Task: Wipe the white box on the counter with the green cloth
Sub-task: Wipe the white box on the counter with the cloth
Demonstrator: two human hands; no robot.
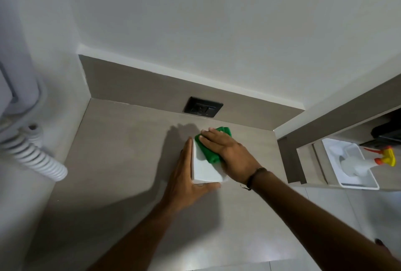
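Now | right hand (pixel 230 154) flat on green cloth (pixel 208 151) | left hand (pixel 184 181) steadies white box (pixel 206 173)

white box (pixel 206 170): smooth, glossy, likely plastic | green cloth (pixel 209 151): soft fabric | counter (pixel 121 140): matt, faintly grained

The single head view looks steeply down from close above the counter (pixel 121 140), facing the wall corner.

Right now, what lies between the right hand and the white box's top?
The green cloth, pressed flat under the right hand on the white box, seen in the head view.
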